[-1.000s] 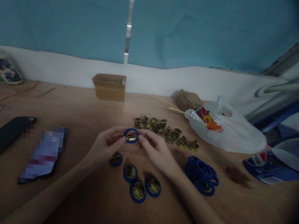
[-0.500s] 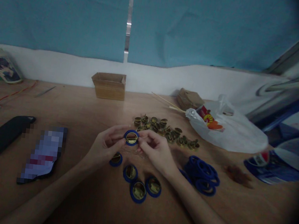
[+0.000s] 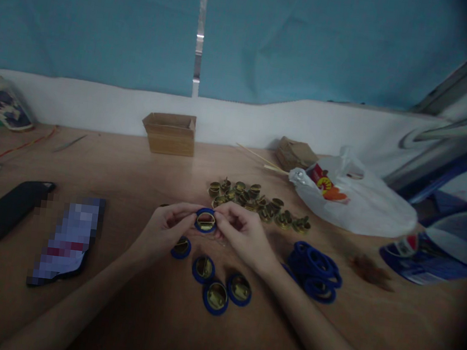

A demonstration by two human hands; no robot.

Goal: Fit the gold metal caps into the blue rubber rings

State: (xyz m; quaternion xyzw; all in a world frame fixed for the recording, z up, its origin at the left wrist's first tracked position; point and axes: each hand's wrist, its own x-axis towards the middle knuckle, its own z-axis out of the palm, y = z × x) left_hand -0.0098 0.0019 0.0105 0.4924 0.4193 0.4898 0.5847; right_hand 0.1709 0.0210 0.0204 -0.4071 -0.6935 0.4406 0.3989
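Note:
Both hands pinch one round brooch back (image 3: 206,221), brassy with a pin bar across it and a blue ring around its edge. My left hand (image 3: 170,228) grips its left side, and my right hand (image 3: 239,231) its right side, fingers closed. Several finished-looking pieces, brass discs in blue rings (image 3: 216,296), lie on the table below the hands. Behind the hands is a loose cluster of brass pin-back discs (image 3: 252,195). Right of my right forearm lies a pile of loose blue rings (image 3: 318,266).
A small cardboard box (image 3: 172,139) stands by the wall. At right are a white plastic bag (image 3: 365,204), a folded brown package (image 3: 295,155) and a blue Pepsi container (image 3: 430,256). On the left lie a phone (image 3: 67,243) and a black flat object (image 3: 5,211) on the wooden table (image 3: 124,320).
The held brooch back has moved slightly down, and both hands have shifted a little with it. It stays pinched between them. The view has shifted very slightly.

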